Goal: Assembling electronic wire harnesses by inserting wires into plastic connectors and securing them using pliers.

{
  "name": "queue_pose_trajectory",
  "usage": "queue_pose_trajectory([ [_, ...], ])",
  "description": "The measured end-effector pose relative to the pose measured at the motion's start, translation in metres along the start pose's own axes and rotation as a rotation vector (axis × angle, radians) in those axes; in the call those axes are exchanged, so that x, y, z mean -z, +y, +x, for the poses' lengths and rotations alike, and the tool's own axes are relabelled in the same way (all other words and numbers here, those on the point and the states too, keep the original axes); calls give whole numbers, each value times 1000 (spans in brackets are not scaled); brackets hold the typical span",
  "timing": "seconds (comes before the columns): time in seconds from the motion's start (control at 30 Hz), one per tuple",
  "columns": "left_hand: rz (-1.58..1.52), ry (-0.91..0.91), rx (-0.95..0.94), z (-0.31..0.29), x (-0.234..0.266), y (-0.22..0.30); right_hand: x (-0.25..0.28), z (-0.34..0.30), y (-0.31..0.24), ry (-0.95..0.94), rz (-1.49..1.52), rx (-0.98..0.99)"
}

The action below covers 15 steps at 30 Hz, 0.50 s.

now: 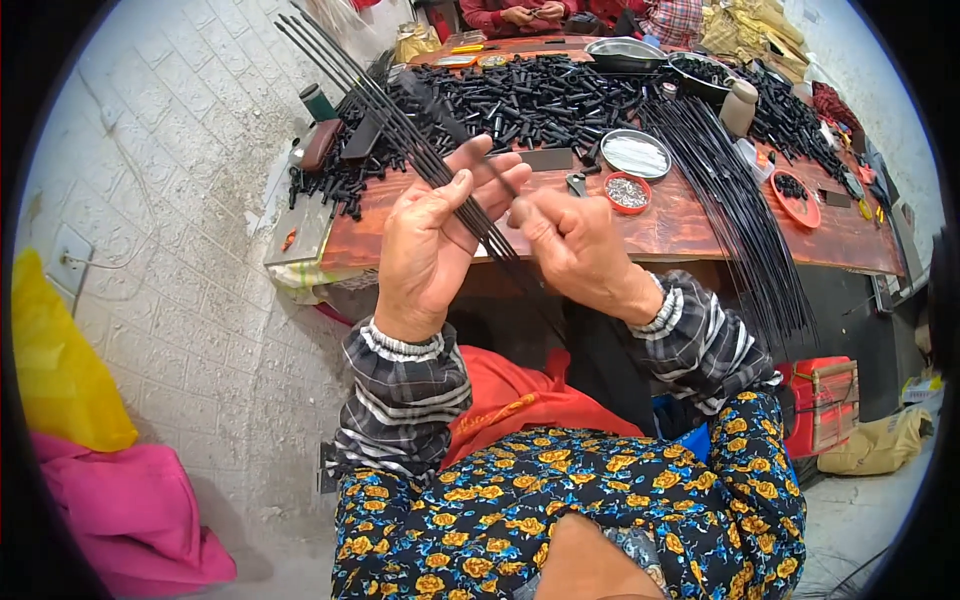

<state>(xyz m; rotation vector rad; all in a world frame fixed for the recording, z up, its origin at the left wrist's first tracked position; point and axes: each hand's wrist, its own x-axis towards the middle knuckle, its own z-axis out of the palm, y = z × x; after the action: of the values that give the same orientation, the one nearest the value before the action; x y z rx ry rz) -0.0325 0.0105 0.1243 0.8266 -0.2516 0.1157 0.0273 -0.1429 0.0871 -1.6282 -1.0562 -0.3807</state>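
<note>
My left hand (pixel 430 240) is closed around a bundle of long thin black rods (pixel 370 90) that slant up and away to the left. My right hand (pixel 570 245) pinches near the lower end of one rod, close beside the left hand's fingers, with a small black piece at its fingertips. Both hands are raised above the front edge of a wooden table (pixel 680 225). My forearms wear striped sleeves over a floral garment.
A heap of short black tubes (pixel 530 100) covers the table's far side. More long black rods (pixel 740 200) hang over the right edge. A red dish of small metal parts (pixel 627 192), a round metal plate (pixel 636 153) and a bowl (pixel 625 52) stand nearby. Another person's hands (pixel 530 14) work opposite.
</note>
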Motion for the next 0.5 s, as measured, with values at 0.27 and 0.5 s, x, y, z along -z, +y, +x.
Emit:
queue_pose_trajectory([
  [0.27,39,81,-15,-2,2,-3,-6,15,-2,-73,416,-272],
  [0.5,26,63,44,-2,5,-2,-8,15,-9,-119,324,-295],
])
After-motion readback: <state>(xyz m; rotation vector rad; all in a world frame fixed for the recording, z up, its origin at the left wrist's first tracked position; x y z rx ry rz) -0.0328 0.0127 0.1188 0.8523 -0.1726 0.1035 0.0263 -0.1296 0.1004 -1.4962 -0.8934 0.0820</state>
